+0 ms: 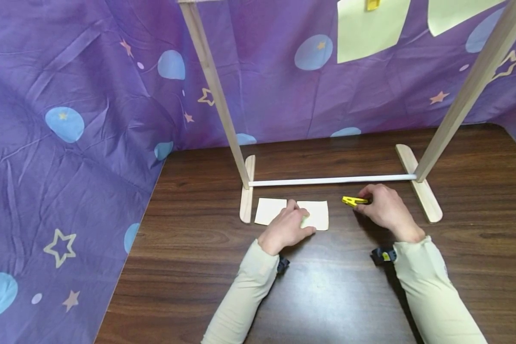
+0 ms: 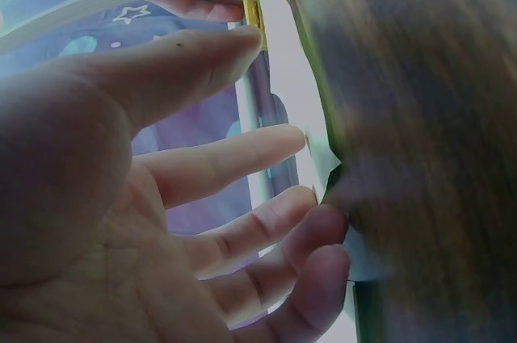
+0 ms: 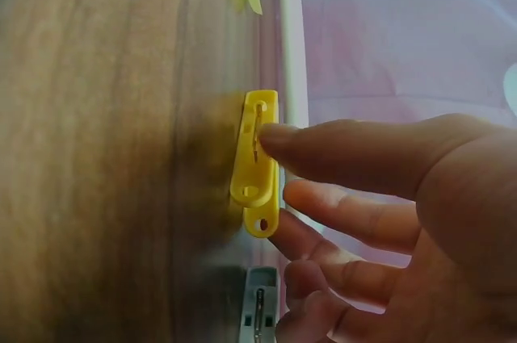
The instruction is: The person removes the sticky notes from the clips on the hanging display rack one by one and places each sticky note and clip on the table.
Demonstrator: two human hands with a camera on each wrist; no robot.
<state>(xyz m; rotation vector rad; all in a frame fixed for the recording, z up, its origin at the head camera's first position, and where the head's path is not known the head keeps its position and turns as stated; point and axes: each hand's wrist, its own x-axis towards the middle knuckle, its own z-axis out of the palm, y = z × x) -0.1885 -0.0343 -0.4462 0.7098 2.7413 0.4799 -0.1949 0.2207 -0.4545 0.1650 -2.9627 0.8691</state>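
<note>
Pale paper lies flat on the table, with a left piece (image 1: 270, 210) and a right piece (image 1: 320, 216) showing either side of my left hand (image 1: 287, 227). That hand's fingertips touch the paper, fingers spread and loosely bent, partly hiding where the pieces meet. To the right, my right hand (image 1: 384, 206) pinches a yellow clothespin (image 1: 350, 201) close over the table. In the right wrist view the thumb presses on the middle of the yellow clothespin (image 3: 257, 177). A grey clothespin (image 3: 259, 307) is beside the curled lower fingers.
A white bar (image 1: 331, 181) runs low behind both hands, joining two wooden feet (image 1: 246, 200) with tall wooden posts (image 1: 217, 91). Pale sheets hang higher up, one (image 1: 370, 33) with a yellow clothespin (image 1: 372, 4). A purple patterned cloth (image 1: 266, 95) covers the back and left side.
</note>
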